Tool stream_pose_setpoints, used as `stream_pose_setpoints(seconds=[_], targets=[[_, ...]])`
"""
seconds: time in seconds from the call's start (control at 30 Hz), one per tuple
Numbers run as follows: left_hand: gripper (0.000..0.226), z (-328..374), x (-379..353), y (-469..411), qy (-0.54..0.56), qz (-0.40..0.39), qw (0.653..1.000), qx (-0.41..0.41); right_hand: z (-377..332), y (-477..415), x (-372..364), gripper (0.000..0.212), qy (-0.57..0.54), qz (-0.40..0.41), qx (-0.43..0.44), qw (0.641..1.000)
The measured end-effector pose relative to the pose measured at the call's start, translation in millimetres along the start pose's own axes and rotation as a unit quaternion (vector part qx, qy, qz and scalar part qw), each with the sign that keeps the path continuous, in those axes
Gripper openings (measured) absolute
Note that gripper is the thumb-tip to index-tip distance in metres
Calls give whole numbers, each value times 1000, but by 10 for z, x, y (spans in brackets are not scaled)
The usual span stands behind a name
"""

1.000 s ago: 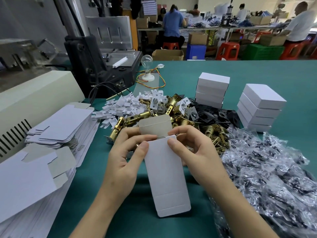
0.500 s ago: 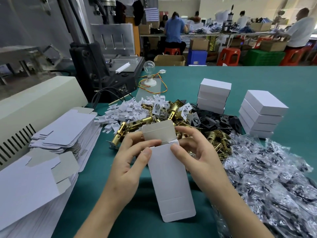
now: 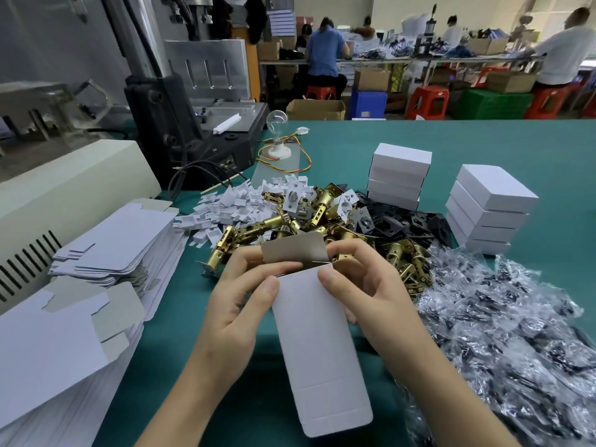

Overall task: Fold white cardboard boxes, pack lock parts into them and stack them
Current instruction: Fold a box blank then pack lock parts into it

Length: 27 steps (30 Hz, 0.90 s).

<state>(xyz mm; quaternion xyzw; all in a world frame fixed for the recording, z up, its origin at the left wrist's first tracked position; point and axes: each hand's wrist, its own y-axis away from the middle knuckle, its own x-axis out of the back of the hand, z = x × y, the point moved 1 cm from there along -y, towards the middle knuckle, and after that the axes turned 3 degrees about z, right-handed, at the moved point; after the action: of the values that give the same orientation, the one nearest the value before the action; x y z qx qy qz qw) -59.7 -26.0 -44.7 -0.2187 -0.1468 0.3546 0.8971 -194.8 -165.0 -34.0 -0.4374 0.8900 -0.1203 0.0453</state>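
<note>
Just in front of the pile of brass lock parts (image 3: 322, 217), two hands are holding a white cardboard box (image 3: 319, 350) with its top flap (image 3: 293, 251) standing open. The left hand (image 3: 235, 317) is curling round the box's left edge and the right hand (image 3: 374, 304) round its right edge, thumbs pressing its front.

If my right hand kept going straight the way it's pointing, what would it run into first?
Your right hand grips the white box near its open top. Pushed on, away from you and leftward, it would probably meet the brass latch pile just behind; depth is unclear.
</note>
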Motion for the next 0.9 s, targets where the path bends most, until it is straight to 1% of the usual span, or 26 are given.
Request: stream_pose_setpoints(seconds=[0.1,0.13,0.23,0.27,0.37,0.43,0.5,0.53,0.6,0.67,0.77,0.9], targets=[[30,-29,14,18,-10,36,999,-16,11,0,-1,32,8,2,-4,1000],[32,-44,19,27,-5,47,999,-16,9,1,-2,32,7,1,-5,1000],[52,-59,27,31,32,67,997,2,0,1,-6,28,3,3,3,1000],[52,-57,32,26,29,62,998,2,-2,2,-12,26,-2,2,7,1000],[31,-56,37,18,-11,26,999,-28,-9,7,-28,25,-8,2,8,1000],[25,-39,28,21,-22,16,999,-37,-15,6,-28,21,-1,7,8,1000],[21,-23,19,21,-3,10,1000,-14,-16,7,-30,17,5,4,7,1000],[23,-11,12,22,19,7,1000,5,-10,8,-31,16,14,3,9,1000],[35,-3,7,18,48,10,998,48,3,10,-41,16,32,-2,10,999],[34,-16,7,1,42,12,995,90,9,13,-47,17,47,-8,11,999],[36,-56,20,-8,60,-17,987,148,7,14,-35,18,74,-13,15,997],[39,-39,23,-13,96,-47,977,185,16,13,-20,20,93,-18,20,995]])
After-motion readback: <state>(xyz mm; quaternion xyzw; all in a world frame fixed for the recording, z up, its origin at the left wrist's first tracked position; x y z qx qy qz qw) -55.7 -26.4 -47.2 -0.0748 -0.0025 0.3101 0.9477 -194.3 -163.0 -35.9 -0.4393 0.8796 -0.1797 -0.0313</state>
